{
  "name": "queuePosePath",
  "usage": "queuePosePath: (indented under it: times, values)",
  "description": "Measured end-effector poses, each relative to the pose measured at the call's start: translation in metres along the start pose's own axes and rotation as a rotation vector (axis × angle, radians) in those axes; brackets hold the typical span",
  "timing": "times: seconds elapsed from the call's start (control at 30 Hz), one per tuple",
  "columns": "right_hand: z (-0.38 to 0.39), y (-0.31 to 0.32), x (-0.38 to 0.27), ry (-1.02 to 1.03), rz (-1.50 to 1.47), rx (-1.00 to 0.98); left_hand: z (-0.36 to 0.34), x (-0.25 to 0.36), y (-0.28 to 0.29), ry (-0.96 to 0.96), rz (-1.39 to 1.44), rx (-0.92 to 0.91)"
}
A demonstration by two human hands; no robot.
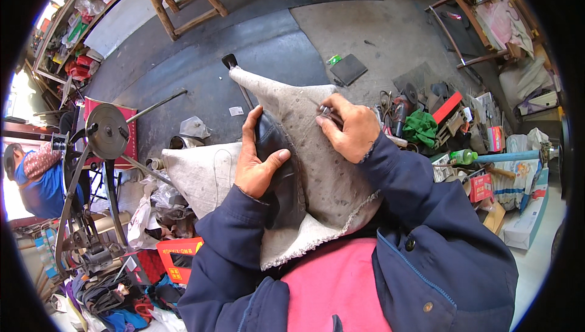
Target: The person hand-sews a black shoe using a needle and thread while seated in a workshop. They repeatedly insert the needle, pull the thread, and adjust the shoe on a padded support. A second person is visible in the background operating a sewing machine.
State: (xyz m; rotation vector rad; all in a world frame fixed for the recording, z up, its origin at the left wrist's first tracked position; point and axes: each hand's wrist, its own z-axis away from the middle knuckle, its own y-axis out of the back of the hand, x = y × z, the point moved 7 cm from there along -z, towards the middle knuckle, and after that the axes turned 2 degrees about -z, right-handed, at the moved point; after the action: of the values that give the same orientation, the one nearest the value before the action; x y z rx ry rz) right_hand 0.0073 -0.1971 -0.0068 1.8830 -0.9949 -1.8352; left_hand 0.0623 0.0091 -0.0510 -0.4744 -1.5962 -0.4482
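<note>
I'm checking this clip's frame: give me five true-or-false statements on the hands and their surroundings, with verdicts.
1. The left hand grips a black leather item. True.
2. The right hand is spread flat and empty. False: its fingers are closed on a small metal-looking piece.
3. A pale, spotted cloth lies over the person's lap. True.
4. A crumpled green cloth lies on the person's left. False: it lies among the clutter on the right.
5. A grey round metal wheel stands on the person's left. True.
</note>
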Motion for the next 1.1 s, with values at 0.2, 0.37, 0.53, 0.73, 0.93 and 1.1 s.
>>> queuePosePath:
  times: [0.2, 0.37, 0.53, 0.73, 0.93, 1.1]
  values:
    - [0.054, -0.007, -0.029, 0.267, -0.26, -0.174, -0.001, 0.004, -0.004, -0.016, 0.066, -0.009]
    - [0.071, -0.022, -0.024, 0.178, -0.244, -0.271, 0.0, 0.003, -0.004, 0.021, 0.027, 0.004]
    - [0.069, -0.024, -0.022, 0.217, -0.21, -0.301, -0.002, 0.005, -0.003, -0.034, -0.066, 0.009]
    - [0.064, -0.024, -0.025, 0.133, -0.186, -0.319, -0.001, 0.002, -0.002, -0.034, -0.132, 0.019]
    - [0.035, -0.017, -0.031, 0.151, -0.068, -0.462, -0.002, -0.009, 0.0, -0.035, -0.206, 0.037]
    - [0.025, -0.027, -0.032, 0.12, -0.057, -0.44, -0.007, -0.02, 0.005, 0.016, -0.139, 0.042]
